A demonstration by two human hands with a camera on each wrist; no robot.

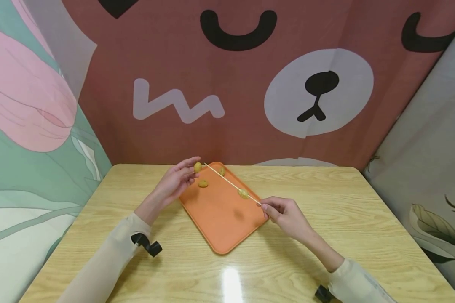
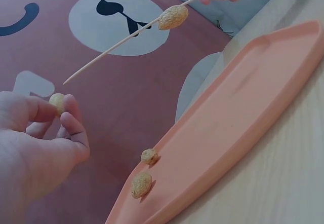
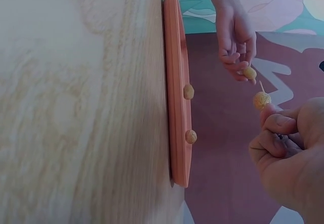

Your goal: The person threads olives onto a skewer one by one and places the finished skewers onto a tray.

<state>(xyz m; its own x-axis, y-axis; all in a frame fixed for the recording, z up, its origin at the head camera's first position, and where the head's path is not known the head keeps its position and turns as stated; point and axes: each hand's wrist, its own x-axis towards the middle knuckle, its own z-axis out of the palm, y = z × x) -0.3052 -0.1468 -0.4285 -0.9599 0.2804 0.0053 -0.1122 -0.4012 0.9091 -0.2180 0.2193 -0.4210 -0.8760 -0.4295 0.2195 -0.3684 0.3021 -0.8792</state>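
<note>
Between its thumb and fingertips, my left hand [image 1: 169, 184] pinches a small, wrinkled golden-brown oval piece [image 2: 57, 102], whose exact kind I cannot tell. My right hand [image 1: 288, 217] grips the lower end of a thin wooden skewer [image 1: 227, 180]. One similar oval piece [image 2: 173, 17] is threaded on that skewer, nearer the right hand. The bare pointed tip stands close to the left hand's piece, with a small gap in the left wrist view. Below lies an orange tray [image 1: 220, 229], bearing two more pieces, one near the far corner [image 1: 222, 171] and another [image 1: 202, 183] closer to the left hand.
The tray rests at an angle on a light wood-grain table [image 1: 167, 269], near its far edge. Behind rises a reddish-brown cloth backdrop [image 1: 167, 139] with a bear face. Patterned cloths hang on both sides. Black wrist mounts [image 1: 147, 245] stick out from the sleeves.
</note>
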